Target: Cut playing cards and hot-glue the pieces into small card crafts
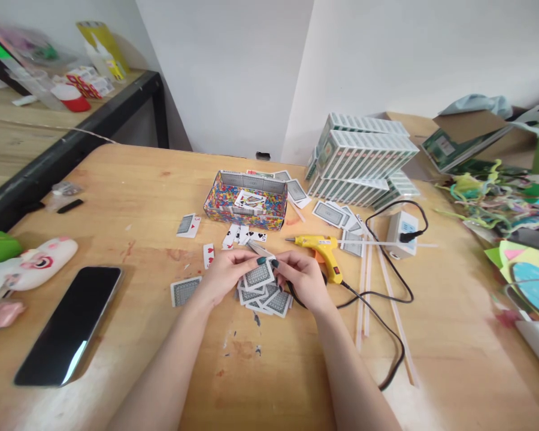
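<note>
Between my two hands is a playing card (259, 273), its patterned back toward me. My left hand (230, 270) pinches its upper left part, thumb on top. At its right edge, my right hand (302, 276) has thumb and fingers closed on the card. Below it on the table lies a loose heap of playing cards (276, 302), backs up. Just beyond my hands are several face-up cards (233, 234) and an open box (273, 220) with a colourful speckled pattern and card-covered walls; a card lies inside. A yellow glue gun (335, 263) rests right of my right hand.
Stacked packs of cards (363, 155) stand at the back right. A white power adapter (399, 236) and black cable (411, 293) lie beside clear glue sticks (395, 311). A phone (72, 326) is on the left, more cards (330, 214) behind the glue gun, and coloured scraps (498, 203) far right.
</note>
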Available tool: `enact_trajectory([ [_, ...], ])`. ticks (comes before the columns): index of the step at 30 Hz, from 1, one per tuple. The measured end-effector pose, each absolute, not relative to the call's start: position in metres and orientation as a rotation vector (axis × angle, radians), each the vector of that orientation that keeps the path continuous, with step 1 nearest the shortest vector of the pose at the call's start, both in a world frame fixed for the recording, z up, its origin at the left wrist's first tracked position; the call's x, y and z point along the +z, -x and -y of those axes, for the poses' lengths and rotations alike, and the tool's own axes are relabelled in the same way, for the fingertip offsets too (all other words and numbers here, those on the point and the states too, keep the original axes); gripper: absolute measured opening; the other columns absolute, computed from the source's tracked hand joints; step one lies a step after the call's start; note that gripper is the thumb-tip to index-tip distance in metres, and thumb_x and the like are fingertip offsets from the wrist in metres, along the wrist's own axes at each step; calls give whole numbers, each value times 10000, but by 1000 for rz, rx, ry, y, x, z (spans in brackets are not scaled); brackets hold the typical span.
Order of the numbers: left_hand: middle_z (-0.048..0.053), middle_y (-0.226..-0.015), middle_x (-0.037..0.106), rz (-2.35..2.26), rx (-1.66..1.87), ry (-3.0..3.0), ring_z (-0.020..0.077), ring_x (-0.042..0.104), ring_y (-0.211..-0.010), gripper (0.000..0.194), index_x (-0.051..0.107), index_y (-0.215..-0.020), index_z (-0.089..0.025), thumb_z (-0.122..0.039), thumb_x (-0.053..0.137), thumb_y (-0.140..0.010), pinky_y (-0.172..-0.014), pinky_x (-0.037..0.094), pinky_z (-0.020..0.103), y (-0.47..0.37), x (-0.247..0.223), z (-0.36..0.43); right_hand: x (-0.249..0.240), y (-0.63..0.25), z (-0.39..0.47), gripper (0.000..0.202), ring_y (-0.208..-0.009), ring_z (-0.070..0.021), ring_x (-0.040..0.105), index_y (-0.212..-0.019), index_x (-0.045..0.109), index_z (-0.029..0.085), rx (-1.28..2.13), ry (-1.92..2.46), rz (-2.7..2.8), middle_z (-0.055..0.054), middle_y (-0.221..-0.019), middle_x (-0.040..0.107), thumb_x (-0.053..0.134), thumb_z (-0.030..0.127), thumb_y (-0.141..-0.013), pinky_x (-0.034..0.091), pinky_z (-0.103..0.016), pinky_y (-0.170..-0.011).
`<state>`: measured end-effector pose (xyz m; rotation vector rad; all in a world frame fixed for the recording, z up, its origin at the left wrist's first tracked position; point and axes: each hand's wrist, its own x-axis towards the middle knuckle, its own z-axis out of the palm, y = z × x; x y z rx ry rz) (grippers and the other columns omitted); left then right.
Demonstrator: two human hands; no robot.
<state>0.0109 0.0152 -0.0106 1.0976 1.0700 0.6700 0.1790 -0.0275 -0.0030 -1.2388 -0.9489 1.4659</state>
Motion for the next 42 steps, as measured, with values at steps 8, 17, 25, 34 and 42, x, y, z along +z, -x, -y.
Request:
enact_trajectory([
  [8,13,-722,686,-1074,659,-1114,120,574,-636,215,719,-800,-172,-316,711,-640,-584,424,208,-10,-7,-15,-1,-177,29,161,-405,-84,461,-730,649,154,1449,1228,972,30,-493,552,638,314,-716,376,-203,-387],
  [17,33,-694,680,-1077,645,-1121,132,570,-596,214,715,-725,-152,-336,716,-616,-544,429,219,-10,-6,-14,-3,-178,29,144,-387,-78,452,-724,655,143,1458,1233,939,22,-488,553,627,284,-710,368,-192,-366],
  [25,49,-695,681,-1094,612,-1176,138,577,-588,239,721,-740,-147,-348,712,-611,-518,419,217,-8,1,-15,-1,-177,30,131,-393,-81,452,-687,638,143,1473,1239,951,18,-487,552,619,272,-701,370,-195,-367],
  [34,72,-803,701,-1050,562,-1319,172,613,-696,240,711,-802,-154,-352,663,-676,-601,462,250,-2,-4,-16,5,-176,30,115,-398,-70,428,-660,618,154,1473,1271,965,32,-498,542,618,264,-692,327,-197,-383],
  [42,54,-740,688,-1025,594,-1340,155,594,-645,197,705,-760,-147,-321,656,-684,-559,446,232,-5,2,-13,2,-179,30,174,-414,-68,416,-748,658,153,1487,1240,975,35,-518,535,632,323,-719,314,-202,-400],
])
